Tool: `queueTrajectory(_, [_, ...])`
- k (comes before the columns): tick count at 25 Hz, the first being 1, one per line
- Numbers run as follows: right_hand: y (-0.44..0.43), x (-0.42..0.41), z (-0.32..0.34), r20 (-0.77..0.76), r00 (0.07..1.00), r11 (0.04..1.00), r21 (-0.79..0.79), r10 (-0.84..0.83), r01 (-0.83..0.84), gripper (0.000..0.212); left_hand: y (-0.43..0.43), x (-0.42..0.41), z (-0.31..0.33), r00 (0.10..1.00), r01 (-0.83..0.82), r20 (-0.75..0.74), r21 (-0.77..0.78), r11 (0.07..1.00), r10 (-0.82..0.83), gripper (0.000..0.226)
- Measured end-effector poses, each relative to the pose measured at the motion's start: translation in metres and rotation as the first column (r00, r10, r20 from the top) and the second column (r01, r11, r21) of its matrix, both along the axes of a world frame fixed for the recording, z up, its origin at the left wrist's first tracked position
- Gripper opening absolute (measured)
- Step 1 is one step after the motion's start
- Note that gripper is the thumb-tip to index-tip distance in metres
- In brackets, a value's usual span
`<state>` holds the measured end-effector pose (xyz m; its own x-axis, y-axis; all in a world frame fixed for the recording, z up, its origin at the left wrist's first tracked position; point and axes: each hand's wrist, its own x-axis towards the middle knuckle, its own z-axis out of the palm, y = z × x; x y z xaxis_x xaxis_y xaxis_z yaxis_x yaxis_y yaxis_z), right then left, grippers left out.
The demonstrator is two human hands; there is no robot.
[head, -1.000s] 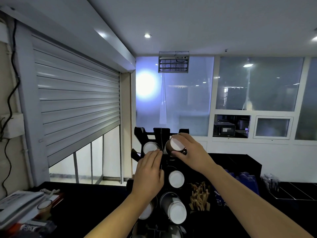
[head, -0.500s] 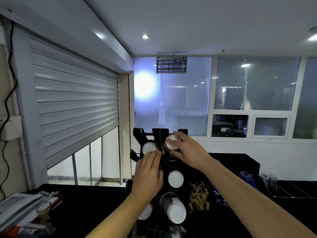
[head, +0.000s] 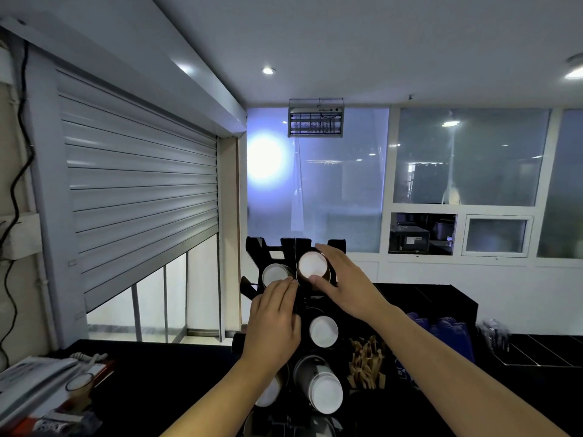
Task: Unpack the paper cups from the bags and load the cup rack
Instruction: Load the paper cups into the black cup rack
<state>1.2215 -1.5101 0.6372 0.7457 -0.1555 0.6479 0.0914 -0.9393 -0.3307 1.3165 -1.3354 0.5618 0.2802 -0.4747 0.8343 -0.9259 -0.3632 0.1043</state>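
A black cup rack stands on the dark counter in front of me, with stacks of paper cups lying in its slots, white bottoms facing me. My right hand grips the top right cup stack, thumb below and fingers over its far side. My left hand rests flat on the rack's middle column, fingertips just below the top left cup stack. More stacks sit lower: a middle right stack and a bottom right stack. My left wrist hides the lower left slots.
A holder of wooden stirrers stands right of the rack, with blue packets beyond it. A small cup and papers lie at the counter's left. A half-raised roller shutter fills the left wall.
My right hand has pushed the top right cup stack a little deeper into its slot and shifted its hold. The left hand has stayed on the rack.
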Motion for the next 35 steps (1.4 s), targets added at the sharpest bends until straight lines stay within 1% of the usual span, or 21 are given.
queueTrajectory(5, [0.002,-0.003,-0.005,-0.042,0.998,0.998,0.051,-0.045,0.047,0.068,0.001,0.000,0.003,1.000,-0.007,-0.011,0.023,1.000,0.007,0.060])
queueTrajectory(8, [0.007,-0.004,0.001,-0.082,0.992,0.995,0.022,-0.093,0.096,0.077,0.003,-0.001,0.010,0.999,-0.009,-0.037,0.068,0.998,0.011,0.060])
queueTrajectory(9, [0.009,-0.003,0.005,-0.096,0.992,0.996,0.024,-0.088,0.090,0.076,0.005,-0.002,0.013,0.999,-0.019,-0.038,0.090,0.996,0.022,0.061])
queueTrajectory(13, [0.012,0.000,0.018,-0.149,0.988,0.996,0.079,-0.031,0.043,0.067,0.011,-0.007,0.021,0.999,-0.034,-0.031,0.189,0.981,0.041,0.062])
queueTrajectory(17, [0.010,-0.007,0.028,-0.111,0.992,0.992,0.105,-0.059,0.071,0.049,0.013,-0.008,0.023,0.999,-0.032,-0.021,0.221,0.975,0.038,0.063])
queueTrajectory(19, [0.010,-0.008,0.030,-0.113,0.990,0.994,0.066,-0.078,0.086,0.048,0.013,-0.009,0.023,0.999,-0.029,-0.018,0.220,0.975,0.034,0.063])
queueTrajectory(21, [0.010,-0.007,0.028,-0.148,0.984,0.995,-0.010,-0.102,0.102,0.054,0.013,-0.008,0.023,0.999,-0.023,-0.019,0.209,0.978,0.028,0.064])
queueTrajectory(22, [0.009,-0.007,0.026,-0.155,0.981,0.992,-0.055,-0.119,0.111,0.054,0.013,-0.008,0.023,0.999,-0.020,-0.021,0.205,0.979,0.025,0.064])
queueTrajectory(25, [0.008,-0.010,0.027,-0.093,0.987,0.973,-0.204,-0.130,0.108,0.031,0.011,-0.009,0.021,0.999,-0.024,-0.027,0.201,0.979,0.030,0.064])
queueTrajectory(28, [0.008,-0.011,0.026,-0.115,0.985,0.952,-0.293,-0.127,0.089,0.037,0.008,-0.006,0.021,0.999,-0.032,-0.033,0.203,0.979,0.039,0.064])
queueTrajectory(30, [0.004,-0.011,0.022,-0.118,0.983,0.930,-0.357,-0.137,0.087,0.032,0.008,-0.005,0.020,0.999,-0.037,-0.032,0.208,0.977,0.044,0.063])
queueTrajectory(33, [0.002,-0.011,0.017,-0.116,0.976,0.915,-0.382,-0.183,0.127,0.028,0.009,-0.005,0.020,0.999,-0.024,-0.037,0.206,0.978,0.033,0.062])
queueTrajectory(35, [0.003,-0.013,0.015,-0.115,0.976,0.933,-0.332,-0.187,0.140,0.036,0.009,-0.006,0.020,0.999,-0.016,-0.038,0.195,0.981,0.024,0.061])
